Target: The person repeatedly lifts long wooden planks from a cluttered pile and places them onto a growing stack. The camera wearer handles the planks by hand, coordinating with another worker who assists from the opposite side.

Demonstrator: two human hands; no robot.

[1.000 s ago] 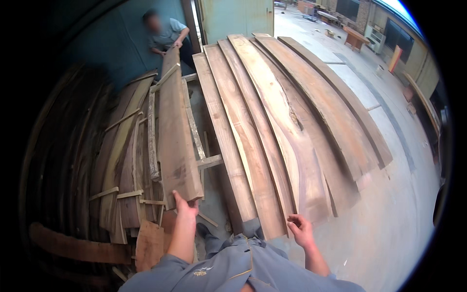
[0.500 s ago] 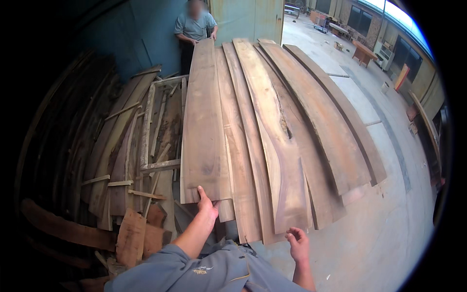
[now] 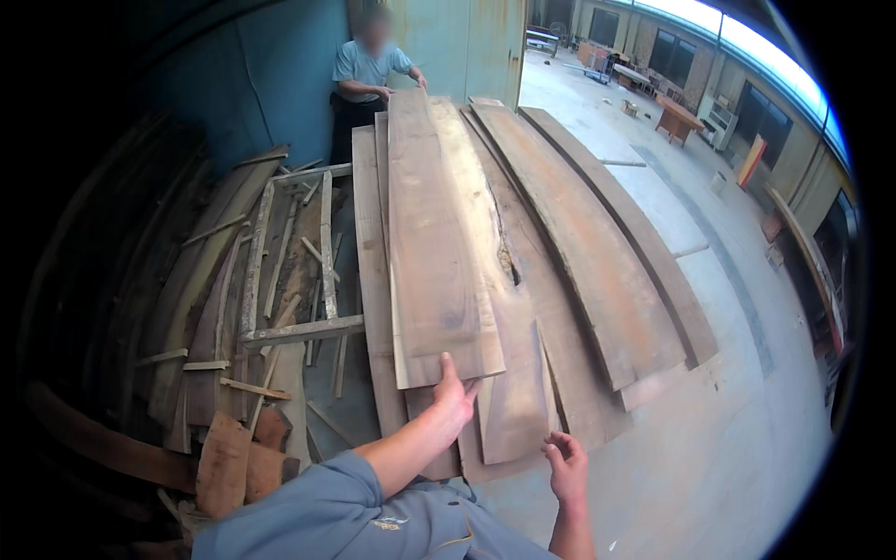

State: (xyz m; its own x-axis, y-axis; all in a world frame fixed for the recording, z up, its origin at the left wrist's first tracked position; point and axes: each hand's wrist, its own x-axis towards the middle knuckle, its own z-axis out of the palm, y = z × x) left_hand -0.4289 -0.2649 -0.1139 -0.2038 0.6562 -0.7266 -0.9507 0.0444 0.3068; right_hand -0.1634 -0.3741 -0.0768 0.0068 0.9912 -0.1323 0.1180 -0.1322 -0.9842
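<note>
The right hand (image 3: 567,467), at five o'clock, is half-open with bent fingers, near some boards (image 3: 597,261). At six o'clock the left hand (image 3: 454,396) grips the near end of a wide plank (image 3: 431,252), which stretches toward twelve o'clock over the boards. At eleven o'clock a co-worker (image 3: 364,67) holds the plank's far end.

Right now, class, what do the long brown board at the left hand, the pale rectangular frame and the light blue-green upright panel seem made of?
Long brown board: wood, matte and apparently unvarnished, judging by its visible grain.
Pale rectangular frame: worn wood or painted metal; its mottled whitish surface leaves it open.
Light blue-green upright panel: probably painted sheet metal, given rust-coloured streaks near its edge.
</note>
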